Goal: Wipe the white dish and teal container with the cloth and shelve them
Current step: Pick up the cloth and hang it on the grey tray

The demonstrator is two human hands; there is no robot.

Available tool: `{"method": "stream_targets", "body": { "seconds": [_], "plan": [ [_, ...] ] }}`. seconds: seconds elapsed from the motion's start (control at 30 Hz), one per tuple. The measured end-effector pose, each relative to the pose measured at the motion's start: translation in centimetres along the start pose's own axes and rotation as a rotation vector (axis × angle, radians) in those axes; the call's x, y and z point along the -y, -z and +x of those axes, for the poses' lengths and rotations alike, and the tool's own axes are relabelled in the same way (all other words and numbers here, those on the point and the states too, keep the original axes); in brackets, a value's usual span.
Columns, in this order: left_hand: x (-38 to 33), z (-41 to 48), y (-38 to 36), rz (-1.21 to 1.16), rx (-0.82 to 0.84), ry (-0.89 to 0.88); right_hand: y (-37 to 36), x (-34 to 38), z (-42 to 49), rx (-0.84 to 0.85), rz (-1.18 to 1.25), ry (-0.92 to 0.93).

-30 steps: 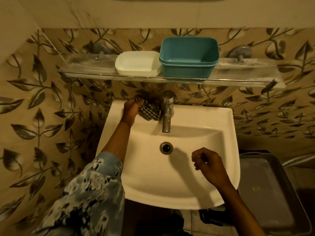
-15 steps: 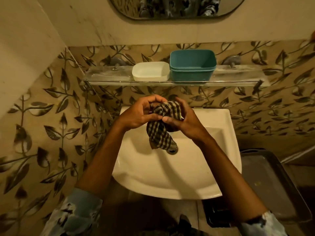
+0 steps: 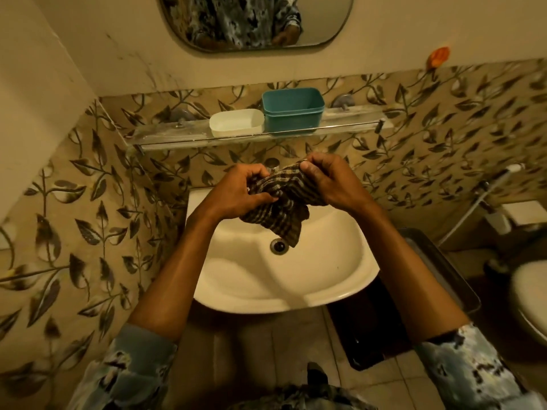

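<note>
Fingers (image 3: 260, 199) of both hands gripping checked cloth (image 3: 281, 208), above white sink (image 3: 296, 279), leaf-tiled wall (image 3: 97, 208)

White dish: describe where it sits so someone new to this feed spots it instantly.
Find the white sink, then look up the leaf-patterned wall to the clear shelf under the mirror. Two tubs stand there side by side; the white dish is the left one, lower and shallower than the taller teal container.

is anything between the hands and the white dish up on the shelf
Nothing visible. Both the left hand and right hand hold the cloth over the sink; the white dish sits on the shelf above, with open air between.
</note>
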State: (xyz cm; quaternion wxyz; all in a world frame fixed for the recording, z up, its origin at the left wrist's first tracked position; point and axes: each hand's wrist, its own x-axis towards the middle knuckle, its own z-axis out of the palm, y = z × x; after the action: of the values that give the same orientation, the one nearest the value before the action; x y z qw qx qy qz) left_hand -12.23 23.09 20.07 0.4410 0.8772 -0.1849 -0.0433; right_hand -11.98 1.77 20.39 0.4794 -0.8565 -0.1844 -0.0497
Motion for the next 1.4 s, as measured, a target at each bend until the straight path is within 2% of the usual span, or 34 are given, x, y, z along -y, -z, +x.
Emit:
{"method": "stream_targets", "body": {
  "seconds": [0.1,0.2,0.33,0.5,0.63,0.87,1.0,1.07,1.13,1.23,1.4],
  "plan": [
    [-0.7,-0.4,0.0,0.018,0.137,0.036,1.3,0.9,-1.2,0.026,-0.088,0.006],
    [-1.5,-0.6,0.3,0.013,0.265,0.058,2.9,1.7,-2.5,0.130,-0.163,0.000],
    [-1.1,-0.6,0.2,0.158,0.446,0.067,5.5,1.9,-4.3,0.254,-0.249,-0.019],
    [-0.8,0.0,-2.2,0.141,0.517,-0.019,9.5,0.3,-7.1,0.305,-0.253,-0.103],
    [-1.0,2.3,-5.2,0.115,0.472,-0.066,12.8,-2.3,-9.8,0.339,-0.348,-0.214],
    [-3.9,9.0,-14.1,0.109,0.292,-0.202,18.2,-9.3,-14.3,0.205,-0.474,-0.417],
    [-5.0,14.3,-20.7,0.051,0.129,-0.142,20.6,-14.8,-16.6,-0.042,-0.508,-0.486],
    [-4.5,16.9,-24.8,0.087,0.169,-0.115,21.2,-18.3,-17.9,-0.145,-0.487,-0.519],
    [-3.8,19.9,-29.4,0.170,0.291,-0.093,22.2,-22.4,-19.1,-0.201,-0.451,-0.592],
    [-2.8,23.8,-35.8,0.250,0.442,-0.059,23.0,-28.6,-20.6,-0.230,-0.401,-0.732],
    [0.1,29.9,-45.4,0.305,0.542,0.000,21.5,-37.8,-22.2,-0.258,-0.343,-0.896]
  ]
}}
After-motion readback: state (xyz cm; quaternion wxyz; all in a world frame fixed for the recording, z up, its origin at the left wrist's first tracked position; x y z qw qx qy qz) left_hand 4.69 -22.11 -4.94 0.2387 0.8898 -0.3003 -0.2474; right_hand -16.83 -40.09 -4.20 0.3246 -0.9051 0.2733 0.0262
